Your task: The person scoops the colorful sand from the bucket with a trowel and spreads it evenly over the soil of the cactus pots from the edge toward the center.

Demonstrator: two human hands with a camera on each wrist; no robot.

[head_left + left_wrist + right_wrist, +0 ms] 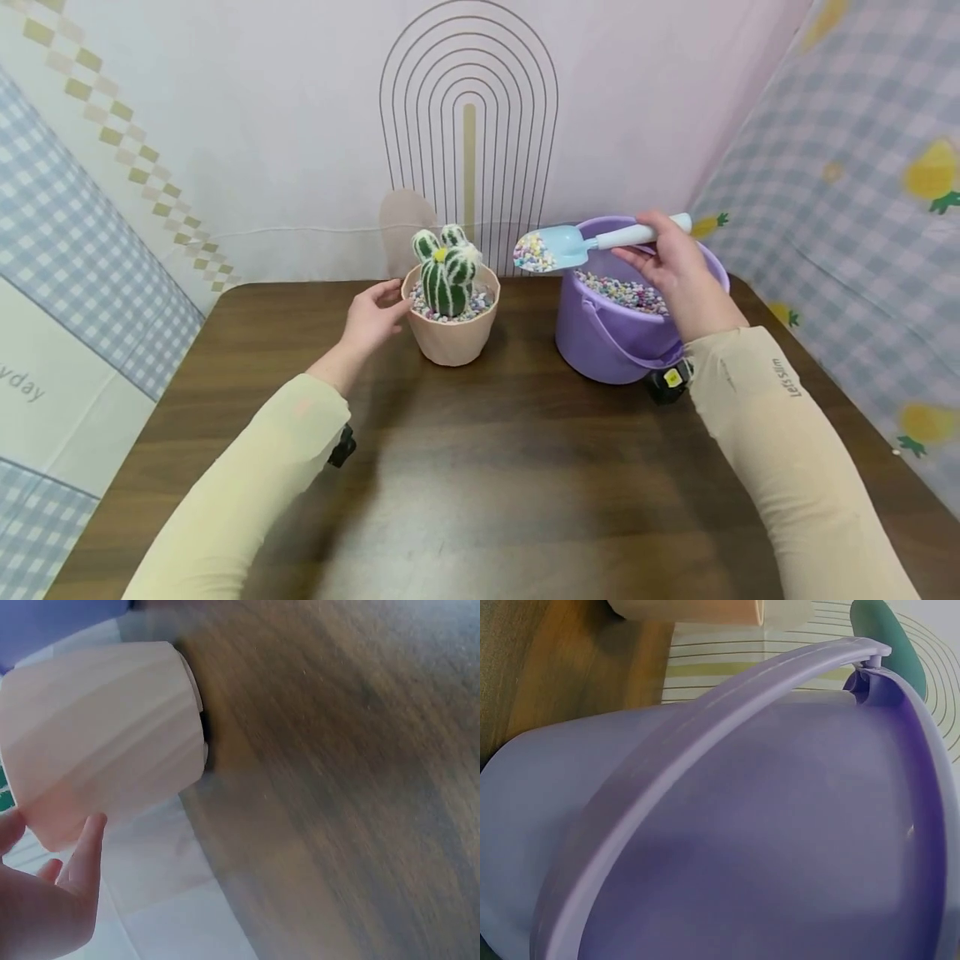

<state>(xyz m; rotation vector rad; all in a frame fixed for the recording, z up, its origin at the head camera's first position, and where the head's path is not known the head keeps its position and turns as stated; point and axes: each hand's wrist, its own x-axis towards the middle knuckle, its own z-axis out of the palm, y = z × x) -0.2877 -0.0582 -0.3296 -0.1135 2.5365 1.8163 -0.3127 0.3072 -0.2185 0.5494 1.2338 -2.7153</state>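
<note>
My right hand (671,258) grips the pale handle of a small light-blue trowel (570,242), held out level over the left rim of the purple bucket (600,325). Multicoloured pebbles (534,252) fill the front of its blade. The trowel's blade (889,645) shows past the bucket rim in the right wrist view; that hand is hidden there. My left hand (371,317) rests its fingertips against the left side of a beige flowerpot (453,340). A knitted-looking green cactus (446,279) with white stripes stands in the pot, with pebbles round its base.
More pebbles (626,292) lie inside the bucket, whose handle (622,337) hangs down its front. Both vessels stand near the back of the dark wooden table (480,483). Patterned cloth (300,150) hangs behind and on both sides.
</note>
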